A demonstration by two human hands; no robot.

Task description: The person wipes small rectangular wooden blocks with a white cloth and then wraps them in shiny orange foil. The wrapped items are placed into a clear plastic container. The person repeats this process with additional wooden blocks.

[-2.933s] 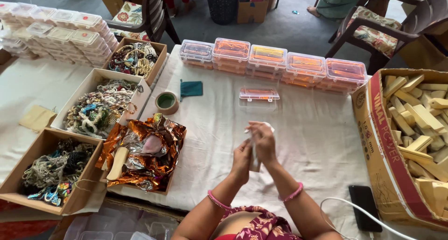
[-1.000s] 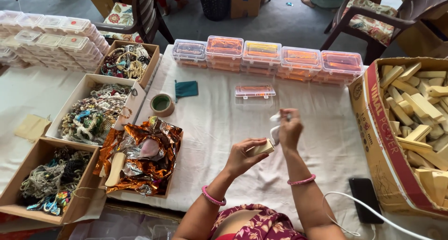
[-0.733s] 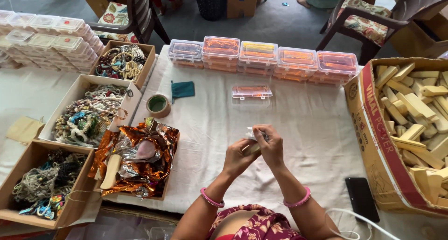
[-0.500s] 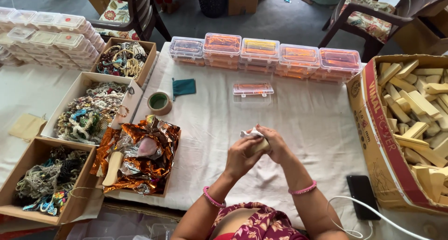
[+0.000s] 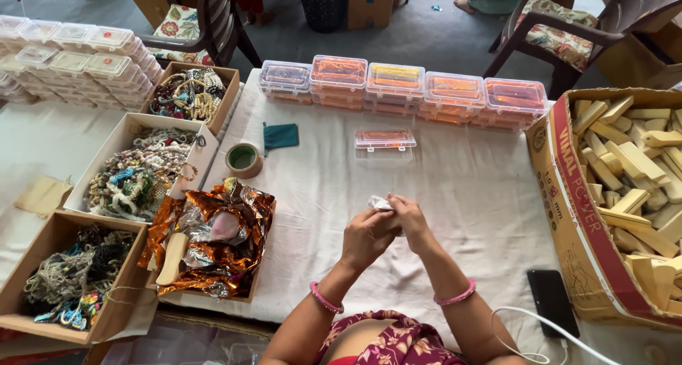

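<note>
My left hand (image 5: pixel 366 237) and my right hand (image 5: pixel 407 219) are pressed together above the white tablecloth (image 5: pixel 462 187), both closed around a small white crumpled wrap (image 5: pixel 379 204) that sticks out at the top of my fingers. What lies inside the wrap is hidden. A flat clear plastic box with orange contents (image 5: pixel 384 139) lies on the cloth just beyond my hands. Pink bangles sit on both wrists.
A row of stacked clear boxes (image 5: pixel 403 90) lines the far edge. A carton of wooden blocks (image 5: pixel 629 187) stands at right, a dark phone (image 5: pixel 550 302) with a white cable beside it. At left: crumpled copper foil (image 5: pixel 213 241), tape roll (image 5: pixel 244 159), cartons of jewellery (image 5: pixel 138 173).
My hands were apart and raised with the white wrap a second ago. They have come together, lowered slightly, and closed around it.
</note>
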